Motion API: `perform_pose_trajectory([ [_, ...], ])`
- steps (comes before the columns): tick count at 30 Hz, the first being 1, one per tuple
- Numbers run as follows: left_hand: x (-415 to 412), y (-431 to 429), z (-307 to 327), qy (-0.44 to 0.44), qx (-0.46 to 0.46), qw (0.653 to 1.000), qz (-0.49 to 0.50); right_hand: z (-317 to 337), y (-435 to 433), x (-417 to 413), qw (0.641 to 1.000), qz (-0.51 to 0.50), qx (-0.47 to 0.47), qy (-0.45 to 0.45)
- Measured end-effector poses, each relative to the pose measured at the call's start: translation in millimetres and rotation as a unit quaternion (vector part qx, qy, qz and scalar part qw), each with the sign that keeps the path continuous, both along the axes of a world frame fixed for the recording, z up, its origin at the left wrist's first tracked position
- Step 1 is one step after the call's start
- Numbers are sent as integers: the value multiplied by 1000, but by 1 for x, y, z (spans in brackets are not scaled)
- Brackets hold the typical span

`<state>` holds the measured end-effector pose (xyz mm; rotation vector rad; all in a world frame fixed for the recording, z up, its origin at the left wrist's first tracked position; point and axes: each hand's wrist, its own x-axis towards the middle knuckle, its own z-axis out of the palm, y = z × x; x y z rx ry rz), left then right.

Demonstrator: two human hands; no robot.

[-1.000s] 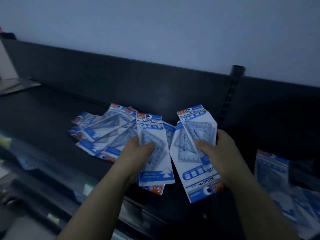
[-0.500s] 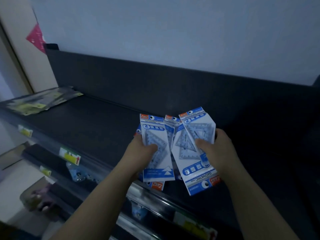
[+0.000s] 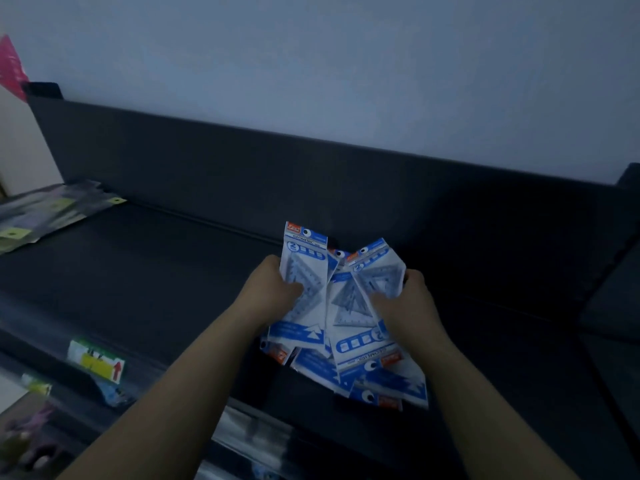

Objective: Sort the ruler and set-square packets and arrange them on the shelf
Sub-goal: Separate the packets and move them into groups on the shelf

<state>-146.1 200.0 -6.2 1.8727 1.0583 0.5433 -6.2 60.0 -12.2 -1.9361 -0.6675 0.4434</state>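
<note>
Several blue-and-white set-square packets (image 3: 346, 317) are bunched between both hands, low over the dark shelf (image 3: 156, 271), their lower ends near its front edge. My left hand (image 3: 273, 292) grips the left packets, thumb on the front of one. My right hand (image 3: 405, 303) grips the right packets, thumb pressed on top. The packets fan out and overlap, some printed upside down. How many are in each hand is hidden.
Dark flat packets with yellow tags (image 3: 52, 213) lie at the shelf's far left. The shelf's black back panel (image 3: 311, 181) stands behind. A yellow-and-green price label (image 3: 97, 365) sits on the front rail. Lower shelves hold blurred goods at bottom left.
The view has swung left, away from the loose pile of packets. Both hands have drawn their packets together and lowered them toward the shelf.
</note>
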Motion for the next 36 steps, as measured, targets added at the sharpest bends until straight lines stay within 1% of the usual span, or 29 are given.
perform_pose_trajectory([
  [3, 7, 7, -6, 37, 54, 998, -15, -3, 3, 4, 996, 10, -68, -59],
  [5, 9, 9, -9, 87, 101, 991, -20, -3, 1, 5, 987, 4, -119, -103],
  [8, 10, 13, -15, 185, 199, 962, -23, -2, -2, 7, 962, -2, -205, -182],
  [10, 11, 11, -14, 216, 257, 942, -23, -1, -6, 7, 947, 1, -241, -210],
  [12, 12, 3, -11, 201, 292, 935, -30, -1, -11, 6, 942, 12, -250, -222],
  [16, 21, -25, -2, 119, 326, 933, -93, 3, -30, 0, 942, -2, -217, -258],
  [20, 35, -53, 2, 64, 330, 923, -187, 9, -61, -8, 930, -46, -218, -292],
  [24, 52, -88, -1, 20, 339, 905, -258, 9, -100, -10, 918, -118, -213, -314],
  [29, 78, -139, -1, -7, 344, 878, -332, 8, -157, -11, 906, -191, -219, -308],
  [33, 107, -182, 13, -27, 352, 854, -382, 11, -204, -1, 897, -242, -229, -290],
  [36, 131, -216, 21, -36, 330, 844, -422, 13, -240, 13, 895, -269, -224, -277],
])
